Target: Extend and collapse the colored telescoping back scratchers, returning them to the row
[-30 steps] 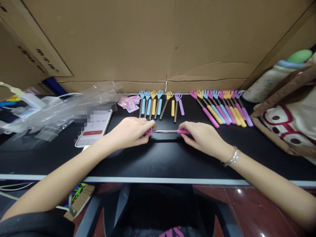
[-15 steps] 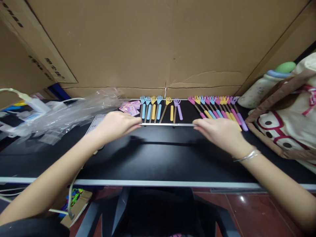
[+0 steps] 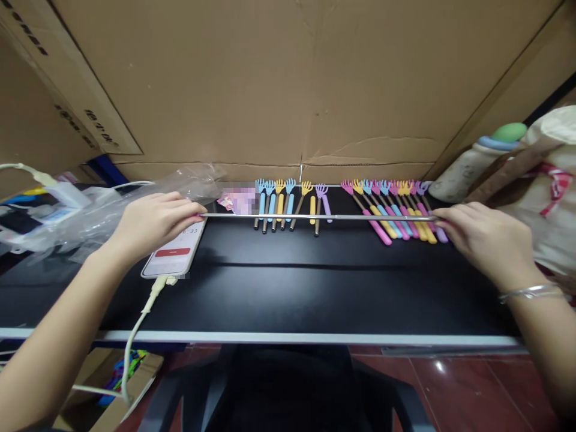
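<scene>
A thin metal telescopic rod [image 3: 335, 216] is stretched level above the black table, its thinner and thicker sections showing. My left hand [image 3: 162, 219] pinches the rod's left end, and my right hand [image 3: 481, 237] pinches its right end; both tips are hidden in the fingers. Behind the rod lie several back scratchers with hand-shaped heads. One group on the right [image 3: 389, 207] has coloured grips fitted. In the middle group, a yellow-headed back scratcher [image 3: 299, 205] shows a bare metal shaft, and loose grips such as the yellow handle sleeve [image 3: 312, 210] lie beside the shafts.
A phone [image 3: 173, 255] on a charging cable [image 3: 146, 306] lies under my left forearm. Clear plastic bags [image 3: 180, 180] and pink cards [image 3: 240, 200] are at the back left. A bottle [image 3: 468, 168] and a plush bag [image 3: 558, 222] stand right. Cardboard [image 3: 270, 90] walls the back.
My hands have moved apart, left hand leftward and right hand rightward. The rod between them is now much longer. The phone screen has come into view.
</scene>
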`<state>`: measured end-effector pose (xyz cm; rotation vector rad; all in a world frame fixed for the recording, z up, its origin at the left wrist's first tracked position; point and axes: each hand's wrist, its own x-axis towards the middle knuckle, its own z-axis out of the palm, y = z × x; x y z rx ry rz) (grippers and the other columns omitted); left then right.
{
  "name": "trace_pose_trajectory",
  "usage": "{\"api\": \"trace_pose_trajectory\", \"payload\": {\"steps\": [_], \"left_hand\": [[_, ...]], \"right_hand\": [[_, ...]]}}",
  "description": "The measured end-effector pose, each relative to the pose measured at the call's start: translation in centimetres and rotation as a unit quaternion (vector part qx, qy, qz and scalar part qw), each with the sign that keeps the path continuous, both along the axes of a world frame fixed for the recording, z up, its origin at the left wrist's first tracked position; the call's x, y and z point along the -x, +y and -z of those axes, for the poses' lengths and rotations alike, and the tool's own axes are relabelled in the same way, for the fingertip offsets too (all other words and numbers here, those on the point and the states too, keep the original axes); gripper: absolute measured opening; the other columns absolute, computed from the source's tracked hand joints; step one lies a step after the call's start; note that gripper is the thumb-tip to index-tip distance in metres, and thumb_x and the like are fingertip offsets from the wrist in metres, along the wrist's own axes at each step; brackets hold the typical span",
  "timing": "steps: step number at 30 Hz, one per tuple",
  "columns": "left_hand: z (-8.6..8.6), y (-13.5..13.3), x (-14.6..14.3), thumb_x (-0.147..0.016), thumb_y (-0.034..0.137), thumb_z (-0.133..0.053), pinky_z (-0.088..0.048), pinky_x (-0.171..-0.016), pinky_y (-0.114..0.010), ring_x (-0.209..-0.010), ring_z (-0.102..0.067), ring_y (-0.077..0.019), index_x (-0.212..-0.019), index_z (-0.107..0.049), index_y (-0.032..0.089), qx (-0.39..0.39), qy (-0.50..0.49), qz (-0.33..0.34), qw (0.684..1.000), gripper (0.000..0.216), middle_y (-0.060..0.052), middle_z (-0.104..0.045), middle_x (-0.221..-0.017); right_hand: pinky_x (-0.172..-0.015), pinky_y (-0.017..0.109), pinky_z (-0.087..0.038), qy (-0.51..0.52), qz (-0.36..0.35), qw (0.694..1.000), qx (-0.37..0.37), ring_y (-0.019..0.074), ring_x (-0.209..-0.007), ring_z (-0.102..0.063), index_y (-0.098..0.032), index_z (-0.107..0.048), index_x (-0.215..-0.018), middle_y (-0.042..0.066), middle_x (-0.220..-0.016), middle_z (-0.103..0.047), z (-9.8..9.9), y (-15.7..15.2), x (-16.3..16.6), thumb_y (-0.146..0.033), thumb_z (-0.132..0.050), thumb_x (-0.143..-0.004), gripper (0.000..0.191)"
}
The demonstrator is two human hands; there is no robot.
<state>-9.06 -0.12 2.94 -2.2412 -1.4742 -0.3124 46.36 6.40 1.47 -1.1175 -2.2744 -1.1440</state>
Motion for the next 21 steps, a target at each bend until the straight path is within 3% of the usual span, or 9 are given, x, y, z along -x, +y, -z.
{"api": "trace_pose_trajectory", "payload": {"steps": [3,8,14,17,21], "left_hand": [[0.5,-0.2,0.6,-0.102,0.046,-0.027,-0.032,-0.060,-0.029,-0.082,-0.058,-0.0209,-0.098,-0.068,0.026,0.007,-0.004,-0.007,1.000,0.046,-0.002,-0.069,-0.087],[0.8,-0.4,0.9,-0.102,0.043,-0.032,-0.031,-0.061,-0.029,-0.084,-0.055,-0.0190,-0.099,-0.065,0.027,0.000,-0.060,0.007,0.998,0.037,0.001,-0.065,-0.089],[0.8,0.0,0.8,-0.104,0.036,-0.034,-0.034,-0.062,-0.029,-0.090,-0.055,-0.0191,-0.102,-0.065,0.025,-0.032,-0.012,0.002,0.999,0.032,0.001,-0.068,-0.091],[1.2,0.3,-1.5,-0.103,0.035,-0.037,-0.036,-0.061,-0.029,-0.088,-0.057,-0.0192,-0.101,-0.066,0.024,-0.059,0.027,0.041,0.997,0.031,0.000,-0.071,-0.088],[1.9,0.5,-7.3,-0.102,0.031,-0.040,-0.035,-0.059,-0.029,-0.076,-0.060,-0.0176,-0.091,-0.067,0.022,-0.076,0.047,0.130,0.987,0.030,-0.002,-0.070,-0.080]], "right_hand": [[-0.054,0.028,-0.035,0.012,0.019,0.999,0.027,0.0178,-0.065,-0.057,-0.017,-0.074,-0.088,0.010,-0.075,-0.068,0.1,0.1,-0.7,-0.050,-0.028,-0.101,0.058],[-0.060,0.030,-0.038,0.020,0.082,0.989,0.125,0.0204,-0.074,-0.062,-0.015,-0.073,-0.101,0.015,-0.089,-0.073,0.0,-0.5,0.2,-0.042,-0.046,-0.097,0.038],[-0.065,0.031,-0.041,0.062,0.061,0.982,0.169,0.0225,-0.077,-0.064,-0.016,-0.070,-0.101,0.016,-0.093,-0.075,0.6,-0.2,0.3,-0.041,-0.044,-0.098,0.036],[-0.065,0.029,-0.041,0.044,0.014,0.988,0.150,0.0210,-0.077,-0.065,-0.017,-0.069,-0.099,0.013,-0.095,-0.075,0.7,-0.8,2.9,-0.039,-0.041,-0.099,0.035],[-0.056,0.026,-0.036,0.027,-0.080,0.986,0.144,0.0162,-0.066,-0.065,-0.019,-0.066,-0.092,0.005,-0.081,-0.073,0.8,-2.7,9.5,-0.035,-0.038,-0.102,0.033]]}}
